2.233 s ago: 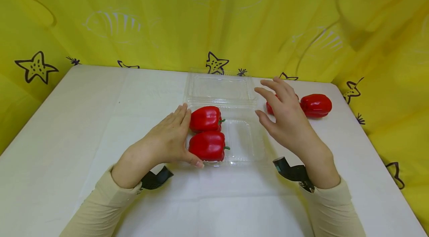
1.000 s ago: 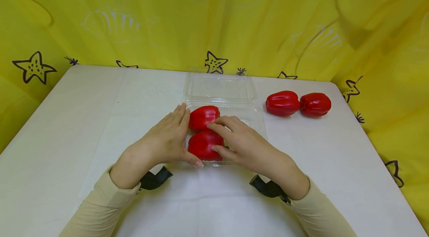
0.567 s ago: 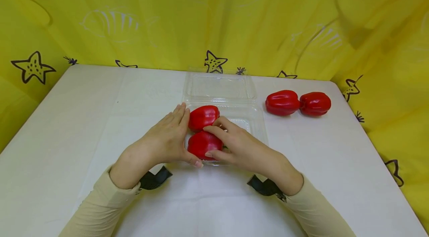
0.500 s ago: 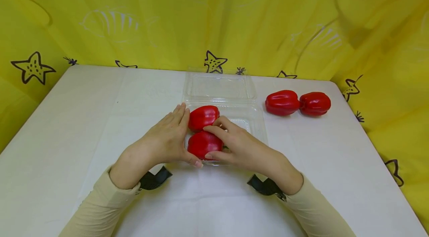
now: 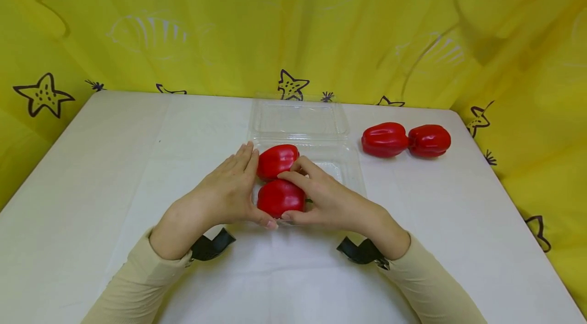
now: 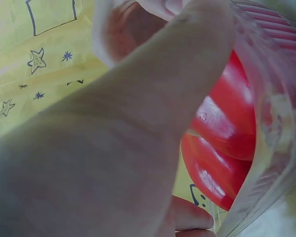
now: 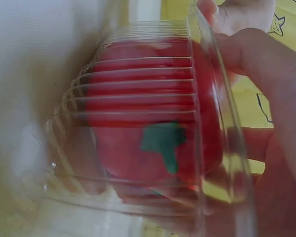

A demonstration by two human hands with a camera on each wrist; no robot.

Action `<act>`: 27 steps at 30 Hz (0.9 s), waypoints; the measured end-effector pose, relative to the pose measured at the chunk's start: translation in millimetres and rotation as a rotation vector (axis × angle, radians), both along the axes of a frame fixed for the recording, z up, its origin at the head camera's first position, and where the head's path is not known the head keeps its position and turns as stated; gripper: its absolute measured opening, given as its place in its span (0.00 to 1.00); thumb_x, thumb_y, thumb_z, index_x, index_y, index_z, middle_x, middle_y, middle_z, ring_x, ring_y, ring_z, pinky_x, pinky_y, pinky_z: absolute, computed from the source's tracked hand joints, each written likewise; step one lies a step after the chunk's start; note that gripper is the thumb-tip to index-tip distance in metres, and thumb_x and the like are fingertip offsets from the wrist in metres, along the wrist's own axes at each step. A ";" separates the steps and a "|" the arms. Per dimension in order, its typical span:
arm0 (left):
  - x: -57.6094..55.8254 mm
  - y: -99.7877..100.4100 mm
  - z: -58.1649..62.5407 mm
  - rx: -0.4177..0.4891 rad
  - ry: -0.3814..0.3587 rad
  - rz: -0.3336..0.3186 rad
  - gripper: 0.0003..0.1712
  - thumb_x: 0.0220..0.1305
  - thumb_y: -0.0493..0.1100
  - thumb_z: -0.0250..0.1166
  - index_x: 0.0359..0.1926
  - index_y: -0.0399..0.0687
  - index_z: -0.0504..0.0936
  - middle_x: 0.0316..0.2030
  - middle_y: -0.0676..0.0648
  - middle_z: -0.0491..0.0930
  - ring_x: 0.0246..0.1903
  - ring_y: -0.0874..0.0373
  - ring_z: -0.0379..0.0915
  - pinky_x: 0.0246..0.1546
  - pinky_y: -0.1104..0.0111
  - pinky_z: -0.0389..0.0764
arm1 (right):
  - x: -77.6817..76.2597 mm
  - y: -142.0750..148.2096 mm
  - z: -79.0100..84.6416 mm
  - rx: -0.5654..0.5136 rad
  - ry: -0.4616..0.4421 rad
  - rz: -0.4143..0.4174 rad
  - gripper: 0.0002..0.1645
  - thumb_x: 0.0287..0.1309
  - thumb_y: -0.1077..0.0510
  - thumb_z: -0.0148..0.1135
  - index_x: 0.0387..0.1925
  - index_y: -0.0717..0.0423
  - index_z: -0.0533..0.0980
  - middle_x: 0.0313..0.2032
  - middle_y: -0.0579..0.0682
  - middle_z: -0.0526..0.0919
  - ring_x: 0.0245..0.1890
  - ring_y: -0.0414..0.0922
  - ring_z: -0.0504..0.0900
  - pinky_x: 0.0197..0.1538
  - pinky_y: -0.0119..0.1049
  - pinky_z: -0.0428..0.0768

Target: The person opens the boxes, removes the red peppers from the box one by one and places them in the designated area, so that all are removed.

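I see that the right hand (image 5: 321,195) has come across from near the loose peppers (image 5: 384,139) and now grips the near pepper (image 5: 278,199), inside the clear box (image 5: 355,168). Left of that grip, the left hand (image 5: 231,186) lies straight-fingered along the box, so I judge the pepper is being snugged into place.

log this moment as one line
left hand: at left side of clear container; right hand: grips near red pepper inside; far pepper: inside; lid: open; two peppers: on table
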State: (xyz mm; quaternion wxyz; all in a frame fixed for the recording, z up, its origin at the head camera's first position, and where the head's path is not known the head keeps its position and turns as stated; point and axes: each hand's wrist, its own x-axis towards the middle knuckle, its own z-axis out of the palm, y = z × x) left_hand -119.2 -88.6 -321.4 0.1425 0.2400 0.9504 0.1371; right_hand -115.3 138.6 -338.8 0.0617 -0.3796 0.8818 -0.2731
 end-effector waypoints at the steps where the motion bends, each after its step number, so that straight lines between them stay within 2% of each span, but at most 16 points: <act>1: 0.1 0.1 0.1 0.000 -0.001 0.000 0.79 0.38 0.72 0.76 0.76 0.29 0.45 0.78 0.32 0.42 0.78 0.38 0.35 0.76 0.48 0.51 | 0.2 -0.1 0.0 0.000 0.004 -0.001 0.37 0.52 0.50 0.74 0.61 0.57 0.73 0.56 0.50 0.70 0.56 0.42 0.72 0.54 0.33 0.83; 10: 0.1 1.4 0.2 0.005 -0.009 0.003 0.79 0.38 0.73 0.76 0.76 0.29 0.46 0.78 0.33 0.42 0.78 0.38 0.36 0.76 0.48 0.52 | -3.4 4.1 -2.2 -0.001 0.018 0.003 0.37 0.49 0.51 0.74 0.60 0.57 0.75 0.53 0.49 0.69 0.53 0.42 0.72 0.51 0.32 0.83; 16: -1.0 2.0 0.6 0.009 -0.018 0.004 0.80 0.37 0.72 0.77 0.76 0.29 0.45 0.78 0.33 0.42 0.78 0.38 0.35 0.76 0.48 0.51 | -7.6 10.4 -2.5 -0.022 -0.084 -0.006 0.37 0.48 0.52 0.74 0.62 0.54 0.74 0.54 0.47 0.68 0.56 0.42 0.71 0.52 0.31 0.83; 20: -1.3 1.5 0.0 0.001 -0.014 0.001 0.80 0.37 0.73 0.77 0.76 0.29 0.45 0.78 0.32 0.42 0.78 0.38 0.36 0.76 0.48 0.52 | -7.7 10.8 -3.6 -0.036 -0.150 -0.019 0.38 0.49 0.48 0.76 0.62 0.50 0.73 0.55 0.46 0.66 0.58 0.42 0.70 0.53 0.30 0.82; 24: -1.6 1.1 -0.6 -0.002 -0.008 0.002 0.80 0.37 0.72 0.77 0.76 0.29 0.46 0.78 0.32 0.43 0.78 0.38 0.36 0.76 0.48 0.52 | -7.6 9.6 -4.0 -0.047 -0.167 -0.024 0.40 0.48 0.44 0.77 0.61 0.49 0.72 0.55 0.46 0.66 0.58 0.41 0.70 0.52 0.30 0.82; 27: -1.5 1.3 -0.8 0.000 -0.006 0.003 0.80 0.37 0.72 0.77 0.76 0.29 0.46 0.77 0.32 0.43 0.78 0.37 0.36 0.76 0.47 0.52 | -7.8 9.7 -3.2 -0.042 -0.146 -0.012 0.40 0.48 0.45 0.77 0.61 0.51 0.72 0.54 0.46 0.67 0.58 0.41 0.71 0.52 0.30 0.83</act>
